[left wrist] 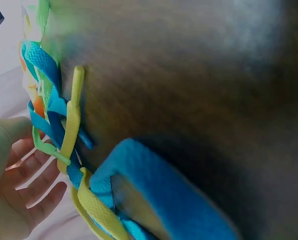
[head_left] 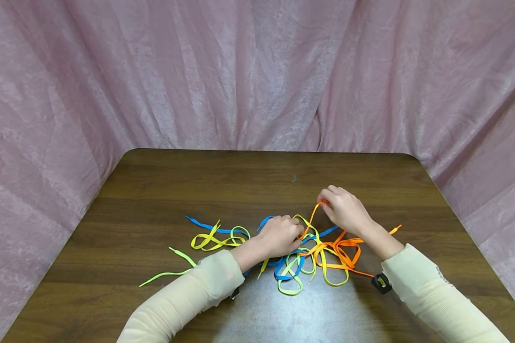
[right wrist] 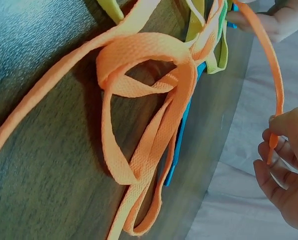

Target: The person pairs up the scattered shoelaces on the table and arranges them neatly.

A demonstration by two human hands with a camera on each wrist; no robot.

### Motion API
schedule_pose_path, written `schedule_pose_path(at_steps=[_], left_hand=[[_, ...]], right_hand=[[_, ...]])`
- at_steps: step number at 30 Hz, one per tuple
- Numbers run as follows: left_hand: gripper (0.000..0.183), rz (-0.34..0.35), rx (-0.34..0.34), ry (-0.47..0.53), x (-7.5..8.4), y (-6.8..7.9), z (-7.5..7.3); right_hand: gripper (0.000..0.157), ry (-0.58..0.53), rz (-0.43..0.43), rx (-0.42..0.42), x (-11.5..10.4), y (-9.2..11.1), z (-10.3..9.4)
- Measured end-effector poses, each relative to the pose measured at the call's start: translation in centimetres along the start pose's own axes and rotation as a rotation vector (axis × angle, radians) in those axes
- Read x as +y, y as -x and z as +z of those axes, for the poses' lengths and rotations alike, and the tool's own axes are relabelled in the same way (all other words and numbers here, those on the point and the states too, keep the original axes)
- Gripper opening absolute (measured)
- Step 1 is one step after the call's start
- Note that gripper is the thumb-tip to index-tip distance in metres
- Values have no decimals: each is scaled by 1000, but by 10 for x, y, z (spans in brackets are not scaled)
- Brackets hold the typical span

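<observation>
Flat shoelaces in several colours lie tangled on the table. With thumb and fingers, my right hand (head_left: 347,209) holds up one end of an orange shoelace (right wrist: 276,85), its tip poking out below the fingers in the right wrist view. My left hand (head_left: 281,236) is low over the middle of the tangle, pinching the same orange lace where it leaves the pile; the exact contact is partly hidden. Blue (left wrist: 159,185), yellow (left wrist: 73,125) and green (left wrist: 44,145) laces lie beside the left hand. More orange loops (right wrist: 144,45) rest under the right forearm.
The brown wooden table (head_left: 197,181) extends around the laces, with a pink curtain (head_left: 249,71) behind it. Loose green ends (head_left: 167,274) and a yellow-and-blue loop (head_left: 210,238) spread to the left. A black wrist camera (head_left: 382,283) sits beneath the right sleeve.
</observation>
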State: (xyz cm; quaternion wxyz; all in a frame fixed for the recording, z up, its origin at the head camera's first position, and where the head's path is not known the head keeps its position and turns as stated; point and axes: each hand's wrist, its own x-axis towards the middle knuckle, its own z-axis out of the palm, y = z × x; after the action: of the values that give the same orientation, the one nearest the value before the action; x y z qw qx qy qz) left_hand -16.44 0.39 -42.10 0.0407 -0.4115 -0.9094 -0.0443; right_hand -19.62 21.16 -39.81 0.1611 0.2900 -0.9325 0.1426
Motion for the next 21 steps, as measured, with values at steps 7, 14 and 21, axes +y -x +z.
schedule_pose_path(at_steps=[7,14,21], left_hand=[[14,-8,95,50,-3,4,-5],[8,-41,78,111,-9,14,-11],[7,-82,53,141,-15,26,-17]], right_hand=[[13,7,6,15,5,2,-1],[12,6,23,3,10,6,-4],[12,13,35,11,14,10,-6]])
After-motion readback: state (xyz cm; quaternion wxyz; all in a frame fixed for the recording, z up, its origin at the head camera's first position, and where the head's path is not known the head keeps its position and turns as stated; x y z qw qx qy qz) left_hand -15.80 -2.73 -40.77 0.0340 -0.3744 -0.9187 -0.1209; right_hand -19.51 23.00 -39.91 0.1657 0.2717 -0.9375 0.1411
